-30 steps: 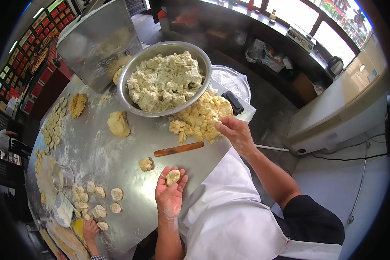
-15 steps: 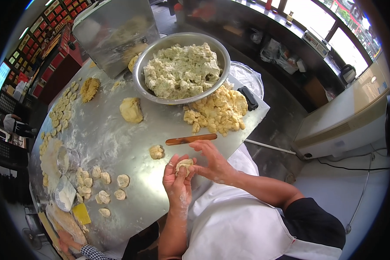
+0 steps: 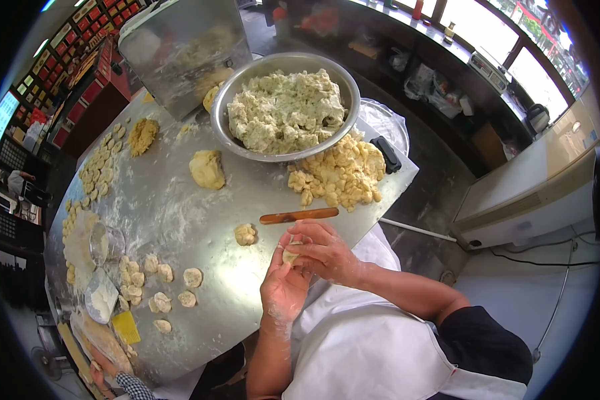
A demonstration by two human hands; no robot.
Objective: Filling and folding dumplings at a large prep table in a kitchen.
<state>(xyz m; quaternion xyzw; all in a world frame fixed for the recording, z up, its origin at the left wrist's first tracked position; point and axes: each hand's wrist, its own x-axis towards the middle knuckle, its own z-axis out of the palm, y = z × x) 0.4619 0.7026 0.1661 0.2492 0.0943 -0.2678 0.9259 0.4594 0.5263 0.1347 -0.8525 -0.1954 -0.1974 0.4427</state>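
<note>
A small piece of pale dough (image 3: 291,256) sits between my two hands, over the table's near edge. My left hand (image 3: 284,288) cups it from the left with fingers bent round it. My right hand (image 3: 328,252) closes over it from the right and hides much of it. Just beyond my fingertips lies a flat brown wooden stick (image 3: 299,215), touched by neither hand. A round lump of filled-looking dough (image 3: 245,234) rests alone to the left of the stick. Past the stick spreads a heap of yellow dough pieces (image 3: 343,175).
A big steel bowl (image 3: 218,125) of crumbly greenish-white mixture (image 3: 287,110) stands at the back. Several dough balls (image 3: 161,303) lie at left, near a yellow scraper (image 3: 125,327) and a clear round container (image 3: 107,243). Another person's hand (image 3: 105,363) works at the lower left.
My right hand has come in over the dough piece, its fingers now folded onto it. My left hand has turned and shifted slightly right. The view has shifted slightly.
</note>
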